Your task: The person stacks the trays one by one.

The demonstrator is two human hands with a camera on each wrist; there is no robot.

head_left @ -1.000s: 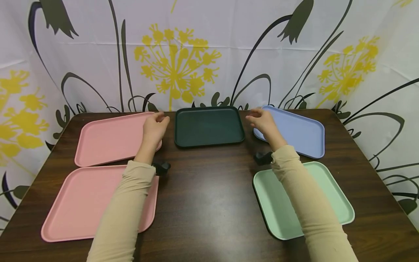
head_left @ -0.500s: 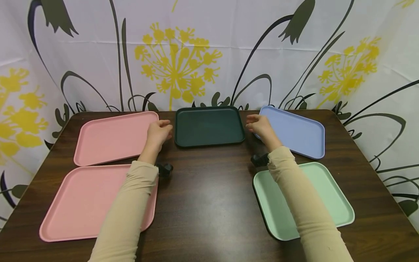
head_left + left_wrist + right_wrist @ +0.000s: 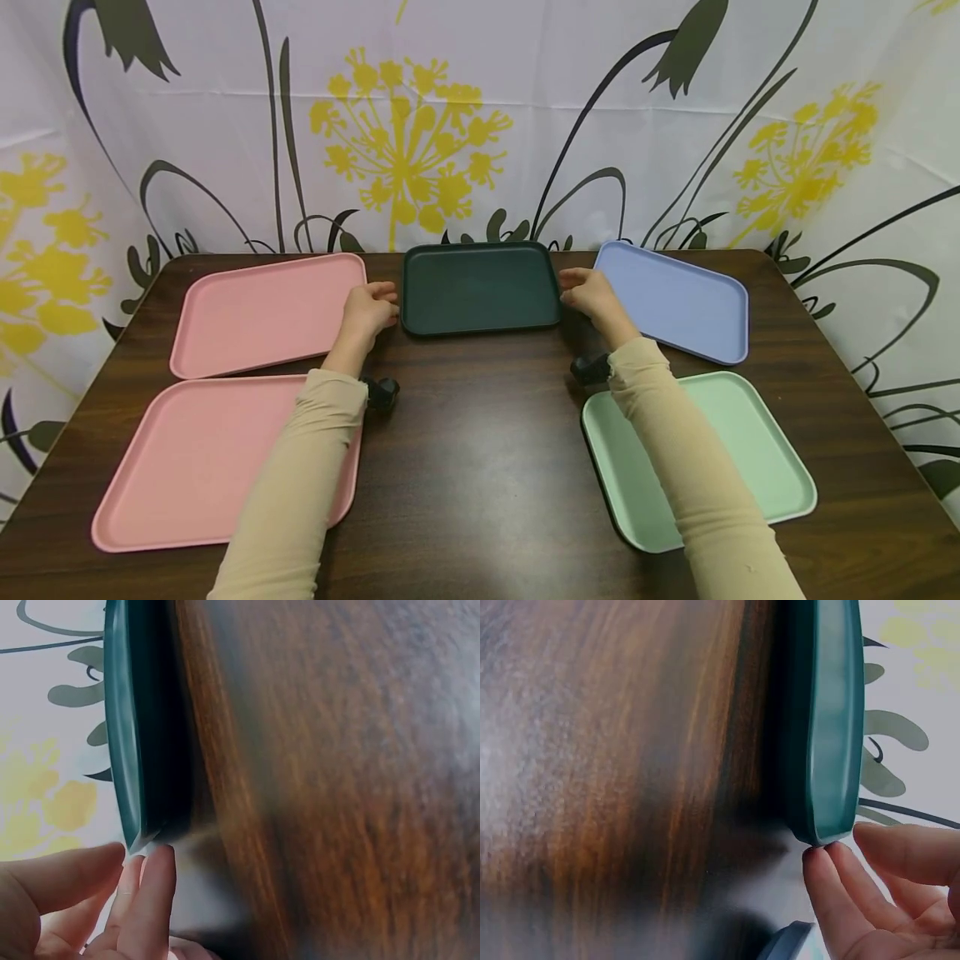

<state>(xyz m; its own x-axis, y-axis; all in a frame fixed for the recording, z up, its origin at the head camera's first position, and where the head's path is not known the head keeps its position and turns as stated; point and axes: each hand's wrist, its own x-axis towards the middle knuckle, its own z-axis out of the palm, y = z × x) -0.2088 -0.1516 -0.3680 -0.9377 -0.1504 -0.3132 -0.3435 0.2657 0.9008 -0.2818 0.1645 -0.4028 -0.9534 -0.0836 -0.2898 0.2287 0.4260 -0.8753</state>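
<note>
A dark green tray point(image 3: 482, 290) lies flat at the far middle of the table, with a hand at each short end. My left hand point(image 3: 367, 310) is at its left end; in the left wrist view its thumb and straight fingers point(image 3: 150, 900) stand apart, tips right at the tray's end. At the right end is my right hand point(image 3: 590, 293). In the right wrist view its fingertips point(image 3: 819, 859) reach the tray's lower edge, and the thumb point(image 3: 892, 847) lies close to the upper rim.
Two pink trays point(image 3: 270, 312) point(image 3: 202, 458) lie at the left, one behind the other. A blue tray point(image 3: 678, 304) is at the back right, a light green tray point(image 3: 750, 442) in front of it. A flower-patterned curtain point(image 3: 480, 125) hangs behind the wooden table point(image 3: 472, 467).
My left hand has moved right from over the back pink tray, and my right hand has moved slightly left and nearer. Both are now at the dark green tray's ends; the trays stay put.
</note>
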